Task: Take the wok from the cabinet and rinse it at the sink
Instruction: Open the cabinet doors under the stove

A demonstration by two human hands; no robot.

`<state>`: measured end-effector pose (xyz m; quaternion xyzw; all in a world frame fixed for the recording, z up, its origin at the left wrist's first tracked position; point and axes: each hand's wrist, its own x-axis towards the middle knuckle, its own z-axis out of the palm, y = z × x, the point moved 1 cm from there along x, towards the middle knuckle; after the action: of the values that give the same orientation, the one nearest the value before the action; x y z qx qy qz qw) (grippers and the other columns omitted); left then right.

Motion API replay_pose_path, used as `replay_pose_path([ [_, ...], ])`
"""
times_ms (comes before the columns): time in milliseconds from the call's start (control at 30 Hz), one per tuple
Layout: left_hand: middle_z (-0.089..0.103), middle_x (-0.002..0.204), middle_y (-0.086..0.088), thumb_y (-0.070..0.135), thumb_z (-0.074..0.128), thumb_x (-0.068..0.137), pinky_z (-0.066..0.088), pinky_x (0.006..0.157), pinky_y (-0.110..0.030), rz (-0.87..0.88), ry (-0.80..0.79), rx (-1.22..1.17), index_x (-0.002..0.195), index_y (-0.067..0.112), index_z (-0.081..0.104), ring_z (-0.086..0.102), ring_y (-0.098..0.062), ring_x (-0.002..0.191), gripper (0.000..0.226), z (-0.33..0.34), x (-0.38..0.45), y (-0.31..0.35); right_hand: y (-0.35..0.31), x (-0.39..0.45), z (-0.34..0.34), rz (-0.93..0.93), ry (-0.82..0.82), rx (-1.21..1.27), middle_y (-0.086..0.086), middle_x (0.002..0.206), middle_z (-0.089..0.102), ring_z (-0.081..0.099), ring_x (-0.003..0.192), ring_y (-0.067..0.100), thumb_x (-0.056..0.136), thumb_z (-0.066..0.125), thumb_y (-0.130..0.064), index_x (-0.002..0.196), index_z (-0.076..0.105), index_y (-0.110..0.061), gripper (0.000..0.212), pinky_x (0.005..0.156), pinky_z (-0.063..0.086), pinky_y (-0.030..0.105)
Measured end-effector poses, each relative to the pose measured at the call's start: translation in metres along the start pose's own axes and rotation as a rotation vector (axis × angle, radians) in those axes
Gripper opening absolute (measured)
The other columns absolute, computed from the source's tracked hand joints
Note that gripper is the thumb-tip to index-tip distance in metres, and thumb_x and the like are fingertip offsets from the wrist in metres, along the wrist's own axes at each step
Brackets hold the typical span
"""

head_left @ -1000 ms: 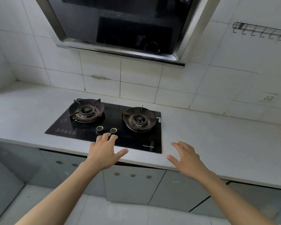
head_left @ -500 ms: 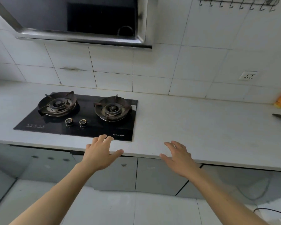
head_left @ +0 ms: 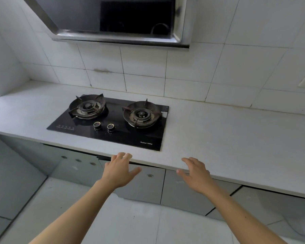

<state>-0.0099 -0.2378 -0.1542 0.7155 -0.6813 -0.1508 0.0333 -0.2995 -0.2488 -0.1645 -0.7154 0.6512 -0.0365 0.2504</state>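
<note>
Both hands, left (head_left: 119,170) and right (head_left: 195,175), empty with fingers spread; recommend pulling the grey glossy cabinet door (head_left: 143,184) by its top edge.

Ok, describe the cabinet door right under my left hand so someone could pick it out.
Start at the black gas hob set in the white countertop. Below its front right corner, under the counter edge, is a grey cabinet door. It has one round hole near its top and the left hand in front, unlike the three-hole door to its left.
</note>
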Motion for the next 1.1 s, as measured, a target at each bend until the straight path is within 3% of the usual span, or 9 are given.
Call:
replay_pose_path([
  [133, 0.037, 0.15, 0.001, 0.072, 0.044, 0.086, 0.036, 0.106, -0.047, -0.043, -0.002, -0.068, 0.143, 0.026, 0.037, 0.035, -0.024, 0.136, 0.074, 0.002, 0.005, -0.025, -0.025, 0.017, 0.012, -0.021, -0.027, -0.009, 0.001, 0.16, 0.019, 0.013, 0.147, 0.021, 0.098, 0.038, -0.056, 0.151, 0.026, -0.027, 0.062, 0.113, 0.024, 0.044],
  [267, 0.042, 0.145, -0.003, 0.063, 0.05, 0.088, 0.041, 0.104, -0.042, -0.126, -0.051, -0.295, 0.14, 0.023, 0.041, 0.042, -0.025, 0.129, 0.067, 0.017, 0.015, -0.059, -0.057, 0.036, 0.039, -0.085, -0.063, -0.041, -0.002, 0.158, 0.025, 0.019, 0.145, 0.02, 0.098, 0.039, -0.055, 0.15, 0.029, -0.026, 0.061, 0.112, 0.027, 0.041],
  [433, 0.049, 0.138, -0.003, 0.052, 0.051, 0.093, 0.041, 0.104, -0.037, -0.191, -0.032, -0.525, 0.136, 0.019, 0.046, 0.046, -0.021, 0.126, 0.055, 0.043, 0.031, -0.097, -0.094, 0.063, 0.075, -0.138, -0.104, -0.071, -0.003, 0.151, 0.035, 0.029, 0.139, 0.02, 0.088, 0.024, -0.072, 0.149, 0.032, -0.024, 0.078, 0.112, 0.029, 0.035],
  [500, 0.051, 0.137, -0.002, 0.049, 0.05, 0.094, 0.041, 0.105, -0.039, -0.211, -0.027, -0.593, 0.136, 0.018, 0.047, 0.047, -0.02, 0.126, 0.052, 0.054, 0.041, -0.11, -0.103, 0.077, 0.091, -0.166, -0.093, -0.082, -0.003, 0.15, 0.037, 0.029, 0.139, 0.019, 0.097, 0.038, -0.057, 0.149, 0.032, -0.023, 0.062, 0.112, 0.028, 0.034],
  [600, 0.056, 0.13, 0.001, 0.045, 0.05, 0.096, 0.045, 0.098, -0.035, -0.275, -0.022, -0.745, 0.132, 0.016, 0.051, 0.053, -0.017, 0.117, 0.046, 0.07, 0.059, -0.128, -0.114, 0.101, 0.111, -0.193, -0.067, -0.112, -0.004, 0.149, 0.037, 0.027, 0.139, 0.018, 0.099, 0.043, -0.046, 0.149, 0.033, -0.022, 0.056, 0.113, 0.026, 0.033],
  [700, 0.064, 0.116, 0.003, 0.042, 0.049, 0.097, 0.047, 0.088, -0.03, -0.354, -0.003, -0.968, 0.118, 0.017, 0.059, 0.059, -0.015, 0.109, 0.034, 0.085, 0.079, -0.14, -0.121, 0.126, 0.128, -0.207, -0.027, -0.139, -0.004, 0.147, 0.04, 0.027, 0.138, 0.018, 0.098, 0.049, -0.041, 0.146, 0.038, -0.021, 0.053, 0.113, 0.024, 0.032],
  [900, 0.06, 0.106, -0.012, 0.034, 0.048, 0.101, 0.054, 0.094, -0.037, -0.676, -0.039, -1.751, 0.108, 0.001, 0.057, 0.061, -0.024, 0.097, 0.034, 0.118, 0.118, -0.153, -0.129, 0.169, 0.151, -0.235, -0.025, -0.165, 0.005, 0.153, 0.033, 0.021, 0.143, 0.023, 0.097, 0.056, -0.03, 0.147, 0.038, -0.02, 0.054, 0.117, 0.022, 0.035],
  [967, 0.059, 0.12, -0.018, 0.036, 0.047, 0.101, 0.048, 0.103, -0.04, -0.788, -0.032, -1.967, 0.124, -0.005, 0.053, 0.06, -0.029, 0.112, 0.047, 0.125, 0.127, -0.157, -0.128, 0.175, 0.158, -0.209, -0.082, -0.173, 0.004, 0.155, 0.029, 0.018, 0.143, 0.023, 0.097, 0.056, -0.033, 0.149, 0.036, -0.021, 0.057, 0.118, 0.02, 0.033],
  [1100, 0.037, 0.149, -0.025, 0.042, 0.042, 0.102, 0.036, 0.115, -0.042, -0.901, 0.047, -2.231, 0.147, -0.005, 0.027, 0.042, -0.035, 0.137, 0.068, 0.134, 0.141, -0.163, -0.124, 0.176, 0.163, -0.188, -0.125, -0.201, 0.002, 0.158, 0.024, 0.012, 0.145, 0.022, 0.094, 0.057, -0.035, 0.152, 0.03, -0.025, 0.064, 0.118, 0.017, 0.032],
])
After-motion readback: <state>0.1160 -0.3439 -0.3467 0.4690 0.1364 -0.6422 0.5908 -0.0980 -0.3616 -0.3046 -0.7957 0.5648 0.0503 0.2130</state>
